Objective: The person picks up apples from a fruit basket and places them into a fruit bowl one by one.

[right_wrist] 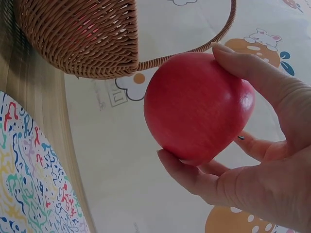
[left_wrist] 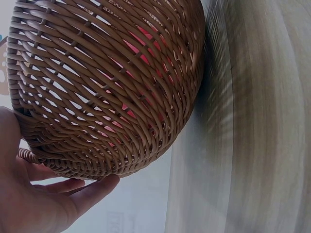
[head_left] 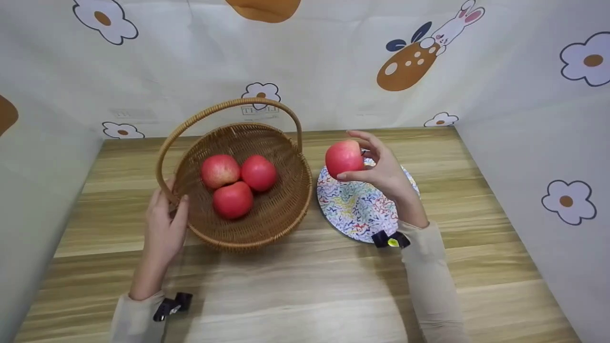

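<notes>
My right hand (head_left: 388, 174) holds a red apple (head_left: 343, 159) between thumb and fingers, above a round board (head_left: 350, 214) patterned with coloured squiggles. In the right wrist view the apple (right_wrist: 194, 107) is held up to the right of the basket, its dark stem facing the palm. My left hand (head_left: 164, 231) grips the left side of the brown wicker basket (head_left: 283, 209) at the foot of its handle, thumb over the rim and fingers outside. Three more apples, one at the back left (head_left: 220, 171), one at the right (head_left: 259, 173) and one in front (head_left: 233, 200), lie together inside it.
The arched basket handle (head_left: 228, 105) rises above the rim. A wood-grain table (head_left: 286, 290) carries the basket and the board. Pale sheets printed with flowers and a rabbit form the back wall (head_left: 324, 62) and both side walls.
</notes>
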Demonstrator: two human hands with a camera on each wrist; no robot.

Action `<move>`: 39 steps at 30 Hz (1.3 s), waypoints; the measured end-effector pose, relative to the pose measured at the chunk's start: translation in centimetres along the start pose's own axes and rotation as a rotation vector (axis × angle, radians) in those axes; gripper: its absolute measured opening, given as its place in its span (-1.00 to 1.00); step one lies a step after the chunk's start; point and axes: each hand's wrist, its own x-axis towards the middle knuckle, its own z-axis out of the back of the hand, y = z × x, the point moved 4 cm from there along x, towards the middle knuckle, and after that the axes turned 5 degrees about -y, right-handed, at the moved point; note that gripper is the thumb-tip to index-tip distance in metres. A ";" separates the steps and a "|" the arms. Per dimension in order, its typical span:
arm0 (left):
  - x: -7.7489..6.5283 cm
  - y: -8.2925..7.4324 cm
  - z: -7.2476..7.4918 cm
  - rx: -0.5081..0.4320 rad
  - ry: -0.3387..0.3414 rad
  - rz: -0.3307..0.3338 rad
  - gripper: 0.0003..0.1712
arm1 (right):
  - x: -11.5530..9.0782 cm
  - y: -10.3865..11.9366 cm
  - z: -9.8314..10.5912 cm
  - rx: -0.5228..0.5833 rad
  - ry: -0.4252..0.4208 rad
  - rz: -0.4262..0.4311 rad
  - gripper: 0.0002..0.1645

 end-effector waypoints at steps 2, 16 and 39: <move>0.0 0.0 0.0 0.001 0.001 0.000 -0.41 | 0.0 0.0 0.1 0.006 -0.011 -0.003 0.11; -0.1 -0.1 0.0 0.007 -0.003 0.005 -0.42 | 0.0 0.0 0.2 -0.010 0.003 -0.086 0.11; 0.0 0.1 0.0 0.023 0.011 0.020 -0.40 | 0.2 -0.7 1.2 -0.255 -0.105 -0.017 0.04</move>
